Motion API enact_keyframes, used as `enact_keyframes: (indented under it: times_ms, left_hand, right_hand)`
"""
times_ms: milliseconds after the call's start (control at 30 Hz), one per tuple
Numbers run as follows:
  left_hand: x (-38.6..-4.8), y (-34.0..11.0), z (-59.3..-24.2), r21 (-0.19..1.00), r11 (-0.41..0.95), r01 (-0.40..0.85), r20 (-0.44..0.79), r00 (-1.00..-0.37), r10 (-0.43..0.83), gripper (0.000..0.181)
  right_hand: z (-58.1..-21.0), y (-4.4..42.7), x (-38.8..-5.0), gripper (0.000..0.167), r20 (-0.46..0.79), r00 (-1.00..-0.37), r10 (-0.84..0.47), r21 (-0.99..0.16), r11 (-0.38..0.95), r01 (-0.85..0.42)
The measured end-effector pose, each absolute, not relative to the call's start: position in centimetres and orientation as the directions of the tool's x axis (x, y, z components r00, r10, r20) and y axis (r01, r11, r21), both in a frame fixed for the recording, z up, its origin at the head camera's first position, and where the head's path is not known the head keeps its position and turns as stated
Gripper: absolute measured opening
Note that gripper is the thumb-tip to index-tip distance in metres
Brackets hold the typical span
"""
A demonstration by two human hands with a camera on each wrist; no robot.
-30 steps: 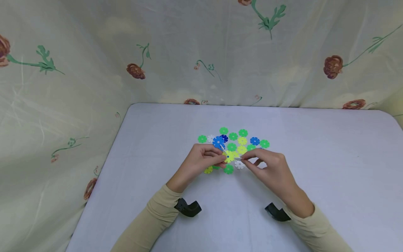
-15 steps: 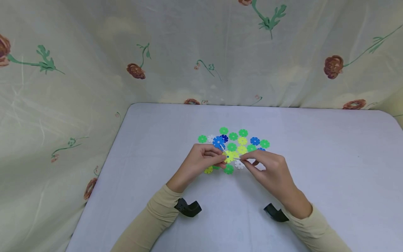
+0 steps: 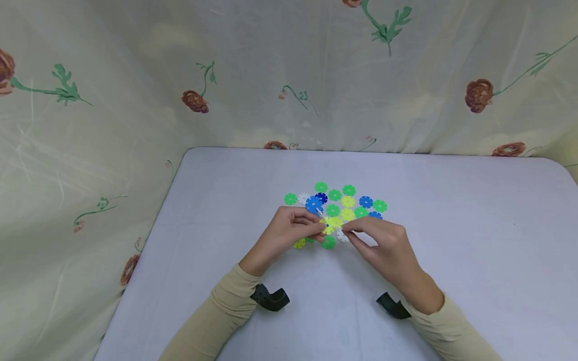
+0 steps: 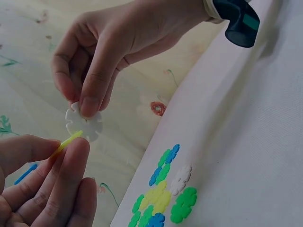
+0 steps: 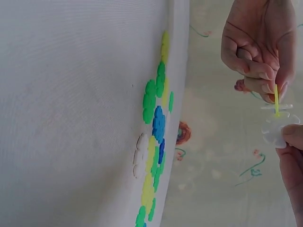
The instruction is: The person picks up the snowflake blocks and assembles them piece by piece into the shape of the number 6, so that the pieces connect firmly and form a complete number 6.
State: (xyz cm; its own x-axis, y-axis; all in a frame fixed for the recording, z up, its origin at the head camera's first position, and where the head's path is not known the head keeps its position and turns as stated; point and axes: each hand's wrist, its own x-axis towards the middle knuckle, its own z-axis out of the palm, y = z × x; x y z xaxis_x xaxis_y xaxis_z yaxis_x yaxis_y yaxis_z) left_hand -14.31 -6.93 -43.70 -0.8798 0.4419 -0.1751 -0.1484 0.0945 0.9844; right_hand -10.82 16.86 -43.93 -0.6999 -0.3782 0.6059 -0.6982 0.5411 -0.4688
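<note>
Head view barely shows the white disc (image 4: 90,128), just a sliver at the fingertips of the right hand (image 3: 381,245) (right wrist view crops that hand, too). Its grip pinches that disc, while the left hand (image 3: 293,225) pinches a yellow disc (image 5: 277,98), both over the worktop (image 3: 474,225). Can't tell whether they're slotted together.

At least nine green discs (image 3: 349,190), five yellow discs (image 3: 347,201), four blue discs (image 3: 366,202) and three white discs (image 4: 90,127) show. There are two hands (image 3: 291,229), two sleeves (image 3: 212,313), two black bands (image 3: 272,299), one table (image 3: 460,210).
</note>
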Motion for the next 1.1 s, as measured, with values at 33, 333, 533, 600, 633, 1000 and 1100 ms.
enact_keyframes:
  times_ms: [33, 333, 533, 600, 633, 1000, 1100]
  left_hand:
    - [-14.3, -6.9, -43.7, 0.985, 0.091, -0.148, -0.173, -0.879, 0.444, 0.021]
    - [-14.4, -7.0, -44.0, 0.984, 0.073, -0.163, -0.178, -0.875, 0.449, 0.020]
    - [-14.5, -7.3, -43.9, 0.984, 0.081, -0.161, -0.180, -0.872, 0.455, 0.017]
    - [-14.6, -7.3, -43.8, 0.983, 0.088, -0.161, -0.183, -0.869, 0.460, 0.017]
    - [-14.6, -7.3, -43.8, 0.983, 0.091, -0.162, -0.186, -0.867, 0.462, 0.017]
    - [-14.6, -7.6, -43.5, 0.973, 0.084, -0.213, -0.226, -0.829, 0.511, 0.016]
    - [-14.6, -7.7, -43.4, 0.970, 0.083, -0.228, -0.238, -0.822, 0.517, 0.014]
  right_hand:
    - [-44.0, 16.9, -10.8, 0.019, 0.607, -0.696, -0.383, -0.468, 0.536, -0.703]
    - [-44.2, 16.7, -11.0, 0.027, 0.704, -0.579, -0.411, -0.393, 0.453, -0.800]
    - [-44.3, 16.4, -11.0, 0.016, 0.727, -0.547, -0.416, -0.374, 0.428, -0.823]
    - [-44.4, 16.3, -10.9, 0.016, 0.727, -0.545, -0.417, -0.375, 0.424, -0.825]
    - [-44.4, 16.3, -10.9, 0.016, 0.728, -0.545, -0.415, -0.376, 0.423, -0.824]
    - [-44.4, 15.8, -10.9, 0.033, 0.759, -0.524, -0.387, -0.382, 0.389, -0.839]
    - [-44.3, 15.8, -10.9, 0.036, 0.762, -0.518, -0.389, -0.378, 0.383, -0.843]
